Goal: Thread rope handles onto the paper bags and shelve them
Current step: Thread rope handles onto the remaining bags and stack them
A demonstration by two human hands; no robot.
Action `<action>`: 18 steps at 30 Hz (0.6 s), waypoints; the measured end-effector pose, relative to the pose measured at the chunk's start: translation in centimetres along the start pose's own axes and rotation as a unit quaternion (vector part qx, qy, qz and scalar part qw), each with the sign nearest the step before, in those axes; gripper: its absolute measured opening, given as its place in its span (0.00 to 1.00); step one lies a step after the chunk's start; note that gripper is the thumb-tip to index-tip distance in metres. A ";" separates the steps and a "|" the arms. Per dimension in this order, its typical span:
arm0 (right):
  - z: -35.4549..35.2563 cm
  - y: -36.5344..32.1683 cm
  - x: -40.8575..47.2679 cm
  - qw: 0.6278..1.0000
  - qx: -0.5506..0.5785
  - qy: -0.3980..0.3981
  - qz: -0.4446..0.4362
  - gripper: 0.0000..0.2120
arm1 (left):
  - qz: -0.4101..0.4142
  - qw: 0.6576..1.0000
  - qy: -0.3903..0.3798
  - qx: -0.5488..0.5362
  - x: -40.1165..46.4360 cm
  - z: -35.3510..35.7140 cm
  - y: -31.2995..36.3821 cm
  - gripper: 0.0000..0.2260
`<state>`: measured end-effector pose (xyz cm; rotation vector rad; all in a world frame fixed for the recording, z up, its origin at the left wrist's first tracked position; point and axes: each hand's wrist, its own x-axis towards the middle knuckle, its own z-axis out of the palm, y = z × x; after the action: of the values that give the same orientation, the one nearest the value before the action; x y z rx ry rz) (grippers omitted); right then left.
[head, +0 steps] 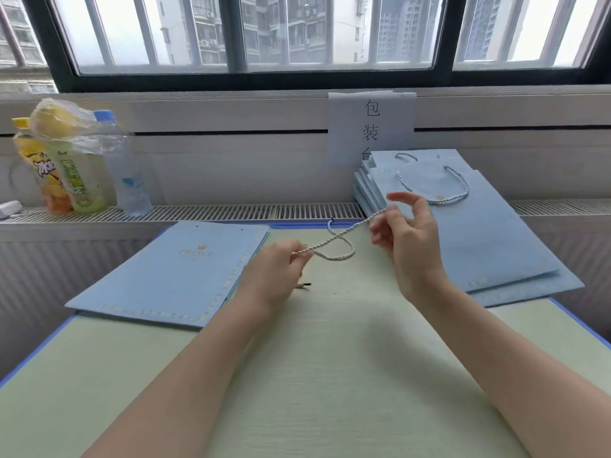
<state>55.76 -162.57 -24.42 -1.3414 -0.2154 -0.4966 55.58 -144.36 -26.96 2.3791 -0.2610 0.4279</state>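
A twisted blue-white rope (334, 241) is held over the middle of the table (330, 375), stretched between both hands. One end is pinched by the left hand (281, 269), fingers curled round it at approx. centre frame; a short dark-tipped bit (304, 285) is seen just under that hand, though whether it is part of the same rope cannot be told. The other stretch is gripped by the right hand (410, 233) between thumb and fingers, w/ the index finger raised and curved above. Between the hands the rope is drawn fairly taut, and a loose loop is hung below it, w/ a dark-tipped end sticking up near the table's far edge.

A stack of flat light-blue paper bags (172, 272) is laid to the left, gold crown logo up, two punched holes seen at the top edge, no handle fitted. A second stack of bags (479, 226) is piled to the right, partly on the sill grille; a rope handle (439, 193) is already threaded on the top one.

At far left on the sill, drink bottles (82, 170) are stood together, some wrapped in a clear plastic bag. A paper sign (372, 123) w/ handwritten characters is stuck to the wall behind the right stack. A window (251, 34) w/ apartment blocks beyond is seen above.
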 end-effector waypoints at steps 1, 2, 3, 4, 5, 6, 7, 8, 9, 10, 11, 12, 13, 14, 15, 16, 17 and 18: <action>-0.1 -0.1 0.2 1.000 0.016 0.011 0.006 0.09 | -0.016 0.999 0.023 0.016 0.0 -0.2 0.0 0.13; -0.2 -0.1 0.3 1.000 0.006 0.013 0.006 0.10 | -0.029 0.998 0.050 0.030 0.1 -0.5 0.0 0.14; -0.3 0.0 0.4 1.000 -0.023 0.005 0.002 0.10 | -0.036 0.995 0.075 0.048 0.1 -0.8 -0.1 0.14; -0.3 0.1 0.4 0.999 -0.053 -0.012 -0.003 0.09 | -0.037 0.992 0.097 0.074 0.2 -1.1 -0.3 0.14; -0.3 0.4 0.3 0.996 -0.077 -0.033 -0.004 0.08 | -0.042 0.987 0.108 0.111 0.5 -1.3 -0.5 0.12; -0.2 0.7 0.2 0.994 -0.094 -0.059 0.001 0.09 | -0.060 0.980 0.106 0.160 0.7 -1.6 -0.9 0.12; -0.2 1.1 0.0 0.990 -0.110 -0.087 0.001 0.10 | -0.094 0.968 0.091 0.214 0.9 -1.8 -1.3 0.12; -0.1 1.4 -0.2 0.985 -0.130 -0.110 -0.010 0.12 | -0.138 0.954 0.061 0.259 1.1 -2.0 -1.9 0.13; 0.0 1.7 -0.4 0.979 -0.156 -0.125 -0.030 0.11 | -0.187 0.941 0.020 0.283 1.1 -2.3 -2.4 0.15; 0.1 1.8 -0.6 0.974 -0.179 -0.129 -0.055 0.09 | -0.234 0.928 -0.025 0.290 1.1 -2.4 -2.9 0.19; 0.3 1.7 -0.8 0.970 -0.193 -0.123 -0.081 0.08 | -0.270 0.915 -0.063 0.293 1.1 -2.5 -3.5 0.24; 0.5 1.5 -0.9 0.969 -0.195 -0.111 -0.107 0.07 | -0.289 0.905 -0.088 0.301 1.1 -2.5 -4.1 0.28; 0.7 1.1 -1.0 0.969 -0.185 -0.091 -0.133 0.07 | -0.294 0.899 -0.098 0.310 1.1 -2.5 -4.4 0.29; 0.9 0.8 -0.9 0.969 -0.177 -0.065 -0.160 0.08 | -0.290 0.897 -0.095 0.318 1.1 -2.6 -4.6 0.27; 1.0 0.4 -0.8 0.966 -0.175 -0.037 -0.185 0.09 | -0.280 0.900 -0.085 0.324 1.1 -2.8 -4.5 0.23; 1.0 0.0 -0.8 0.964 -0.175 -0.014 -0.200 0.10 | -0.266 0.901 -0.074 0.334 1.1 -3.1 -4.3 0.18; 1.1 -0.2 -0.7 0.964 -0.172 -0.001 -0.203 0.12 | -0.248 0.900 -0.066 0.353 1.1 -3.3 -3.9 0.13; 1.2 -0.3 -0.8 0.965 -0.169 0.000 -0.198 0.13 | -0.225 0.895 -0.065 0.379 1.1 -3.3 -3.4 0.09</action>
<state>55.03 -161.27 -24.21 -1.6394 -0.4177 -0.9005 56.84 -139.65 -26.29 3.1116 0.4934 0.1521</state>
